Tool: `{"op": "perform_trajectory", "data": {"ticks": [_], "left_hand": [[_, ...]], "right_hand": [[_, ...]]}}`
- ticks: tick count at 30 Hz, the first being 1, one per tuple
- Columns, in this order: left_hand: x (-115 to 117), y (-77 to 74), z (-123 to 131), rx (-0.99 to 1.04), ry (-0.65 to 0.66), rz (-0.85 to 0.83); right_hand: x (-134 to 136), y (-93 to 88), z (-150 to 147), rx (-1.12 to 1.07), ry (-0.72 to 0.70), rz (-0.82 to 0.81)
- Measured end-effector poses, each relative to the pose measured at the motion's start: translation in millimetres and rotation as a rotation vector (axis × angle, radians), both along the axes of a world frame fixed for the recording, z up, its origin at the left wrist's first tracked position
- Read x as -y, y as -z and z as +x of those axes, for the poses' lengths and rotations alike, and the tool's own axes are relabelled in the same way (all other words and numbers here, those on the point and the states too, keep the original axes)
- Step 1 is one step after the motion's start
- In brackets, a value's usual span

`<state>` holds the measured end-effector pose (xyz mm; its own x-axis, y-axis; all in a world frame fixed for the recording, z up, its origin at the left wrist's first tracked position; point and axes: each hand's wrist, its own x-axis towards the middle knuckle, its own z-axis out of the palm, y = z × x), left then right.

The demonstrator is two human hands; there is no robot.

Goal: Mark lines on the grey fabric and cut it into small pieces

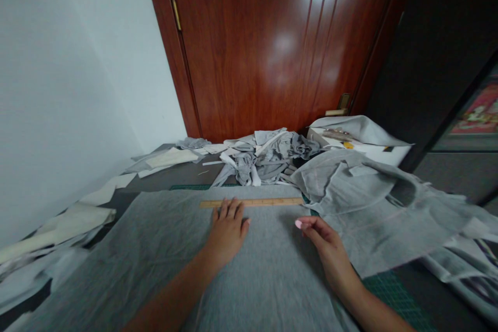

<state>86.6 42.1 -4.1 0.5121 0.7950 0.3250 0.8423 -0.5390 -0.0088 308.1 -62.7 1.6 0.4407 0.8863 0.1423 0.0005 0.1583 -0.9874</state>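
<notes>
A large grey fabric sheet [163, 254] is spread flat in front of me. A wooden ruler [252, 202] lies across its far edge. My left hand [227, 231] rests palm down on the fabric, fingers stretched out, fingertips just touching the ruler's near edge. My right hand [321, 236] hovers low over the fabric further right, fingers curled in a pinch around something small and pink that I cannot make out.
More grey fabric [373, 202] is heaped at the right over a green cutting mat [392, 295]. A pile of grey and white scraps [260, 158] lies behind the ruler. Pale paper pieces [58, 223] line the left wall. A white box [365, 140] stands by the brown door [272, 41].
</notes>
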Motion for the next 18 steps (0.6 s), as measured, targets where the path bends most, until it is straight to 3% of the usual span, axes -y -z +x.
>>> {"op": "perform_trajectory", "data": {"ticks": [7,18], "left_hand": [[-5,8.1,-2,0.033,0.041,0.043],[6,-5.1,5,-0.035,0.056,0.059]], "right_hand": [[0,-2.0,-1,-0.002,0.008,-0.004],[-9,-2.2,-4,0.056,0.002,0.011]]}}
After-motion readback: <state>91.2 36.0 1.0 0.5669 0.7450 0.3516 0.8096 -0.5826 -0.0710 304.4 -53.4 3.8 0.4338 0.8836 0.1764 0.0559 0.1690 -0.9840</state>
